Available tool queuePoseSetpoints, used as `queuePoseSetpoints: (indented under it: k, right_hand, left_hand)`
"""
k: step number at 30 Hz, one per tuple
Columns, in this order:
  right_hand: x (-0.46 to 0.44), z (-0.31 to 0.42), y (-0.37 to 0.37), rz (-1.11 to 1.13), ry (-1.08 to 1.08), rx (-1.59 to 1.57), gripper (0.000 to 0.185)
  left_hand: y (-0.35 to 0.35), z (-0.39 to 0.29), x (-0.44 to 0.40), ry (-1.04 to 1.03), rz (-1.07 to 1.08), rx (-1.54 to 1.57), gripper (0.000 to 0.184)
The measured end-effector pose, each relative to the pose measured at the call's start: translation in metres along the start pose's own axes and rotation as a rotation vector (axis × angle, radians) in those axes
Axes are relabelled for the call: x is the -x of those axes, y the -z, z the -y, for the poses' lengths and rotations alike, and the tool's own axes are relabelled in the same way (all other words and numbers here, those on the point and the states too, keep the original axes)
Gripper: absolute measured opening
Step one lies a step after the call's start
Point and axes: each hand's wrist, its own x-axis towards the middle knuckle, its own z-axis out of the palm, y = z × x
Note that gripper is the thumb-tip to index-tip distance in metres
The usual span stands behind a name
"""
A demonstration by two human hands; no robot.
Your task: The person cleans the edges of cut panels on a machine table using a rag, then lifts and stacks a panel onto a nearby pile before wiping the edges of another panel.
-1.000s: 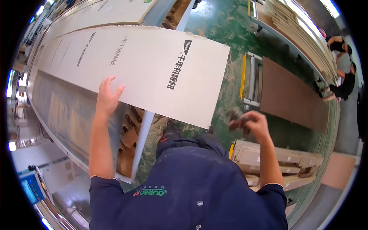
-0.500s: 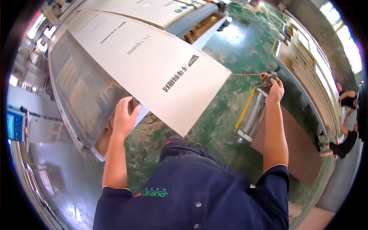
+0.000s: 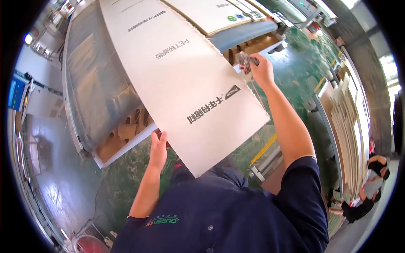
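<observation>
A long white board (image 3: 179, 80) with printed black lettering reaches toward me, its near corner close to my waist. My left hand (image 3: 158, 151) is closed on the board's left edge, with part of the fingers hidden beneath it. Over the right edge, my right hand (image 3: 262, 71) grips a crumpled grey-brown wad (image 3: 248, 62) whose exact kind I cannot make out. A thin orange-red strip (image 3: 259, 96) runs between this wad and the board's near right corner. Ragged trim shows along the board's right edge.
The board rests on a machine bed with a grey belt (image 3: 95, 80). Another printed panel (image 3: 202, 17) lies beyond it. Stacked boards (image 3: 348, 126) stand at the right, near a yellow-edged metal frame (image 3: 265, 149). People (image 3: 367, 189) are at far right; a blue screen (image 3: 17, 90) is at left.
My left hand has come from beside the board onto its left edge. My right hand has swung inward and away from me with the wad. The board now reaches closer to my body.
</observation>
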Motion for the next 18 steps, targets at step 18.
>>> queuePoseSetpoints:
  k: [18]
  right_hand:
    - [0.004,-0.02,0.027,0.722,0.206,-0.137,0.026]
  left_hand:
    - [-0.093,0.019,0.072,0.23,-0.43,0.438,0.048]
